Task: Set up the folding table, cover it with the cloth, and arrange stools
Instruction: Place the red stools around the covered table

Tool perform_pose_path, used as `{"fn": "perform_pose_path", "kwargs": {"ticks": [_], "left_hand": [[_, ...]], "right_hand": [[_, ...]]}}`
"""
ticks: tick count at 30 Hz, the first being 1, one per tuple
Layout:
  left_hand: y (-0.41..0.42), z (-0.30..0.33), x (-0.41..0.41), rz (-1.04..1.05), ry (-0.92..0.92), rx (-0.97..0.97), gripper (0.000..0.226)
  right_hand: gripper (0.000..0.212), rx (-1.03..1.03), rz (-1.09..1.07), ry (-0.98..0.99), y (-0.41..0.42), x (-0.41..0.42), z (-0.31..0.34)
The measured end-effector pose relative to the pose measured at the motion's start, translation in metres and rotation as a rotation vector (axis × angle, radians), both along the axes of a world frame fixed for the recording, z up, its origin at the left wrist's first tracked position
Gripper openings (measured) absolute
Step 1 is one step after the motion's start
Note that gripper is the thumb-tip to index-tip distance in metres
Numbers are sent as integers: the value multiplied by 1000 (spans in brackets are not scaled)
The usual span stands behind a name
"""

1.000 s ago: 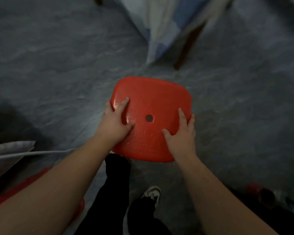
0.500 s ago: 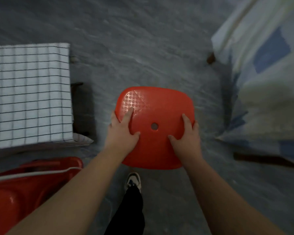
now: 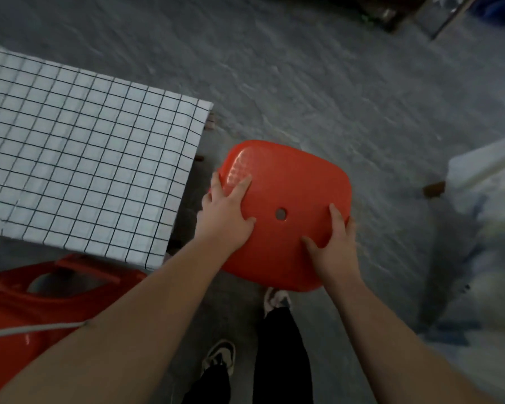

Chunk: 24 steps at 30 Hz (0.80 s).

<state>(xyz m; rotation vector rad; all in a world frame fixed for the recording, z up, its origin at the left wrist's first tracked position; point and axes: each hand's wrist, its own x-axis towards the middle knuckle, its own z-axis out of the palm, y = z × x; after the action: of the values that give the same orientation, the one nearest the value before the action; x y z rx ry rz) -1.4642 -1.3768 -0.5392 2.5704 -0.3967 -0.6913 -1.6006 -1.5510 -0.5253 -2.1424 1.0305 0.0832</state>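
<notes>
Underfoot, the grey floor (image 3: pixel 318 83) fills most of the view, mottled and dim. Next in size is the worktop (image 3: pixel 207 121), on the left, covered by a white cloth (image 3: pixel 79 158) with a thin black grid; the cloth lies flat over the top and hangs over its right edge, and only a small brown bit of the frame shows at the far right corner. On the right edge of the view sits a pale, blurred piece of bedding or fabric (image 3: pixel 487 228) with blue patches; what it is cannot be told. At the near left corner lies a second red plastic object (image 3: pixel 41 301) with a round opening, just near of the worktop, crossed by a thin white cord (image 3: pixel 27 330).

In the middle is the red stool (image 3: pixel 286 211), seen from above: a rounded square seat with a small hole in its centre, just right of the worktop's near right corner. Its legs are hidden under the seat. The left hand (image 3: pixel 225 214) grips the seat's left edge, thumb on top and fingers wrapped over the rim. The right hand (image 3: pixel 333 243) grips the near right edge likewise. Below, black trouser legs (image 3: pixel 280 345) and a dark and white shoe (image 3: pixel 219 357) stand on the floor.
</notes>
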Motion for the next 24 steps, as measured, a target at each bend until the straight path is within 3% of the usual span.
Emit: {"fn": "perform_pose_path", "kwargs": {"ticks": [4,7,24], "left_hand": [[-23,-12,42,5,-18,13,89],[-39,-21,54,61,69,39,88],[-58,-77,60,66,193,82,89]], "right_hand": [[87,25,-17,-67,-25,46,-19],[87,22,36,-21,-49,66,-33],[83,51,96,106,-70,76,-75]]}}
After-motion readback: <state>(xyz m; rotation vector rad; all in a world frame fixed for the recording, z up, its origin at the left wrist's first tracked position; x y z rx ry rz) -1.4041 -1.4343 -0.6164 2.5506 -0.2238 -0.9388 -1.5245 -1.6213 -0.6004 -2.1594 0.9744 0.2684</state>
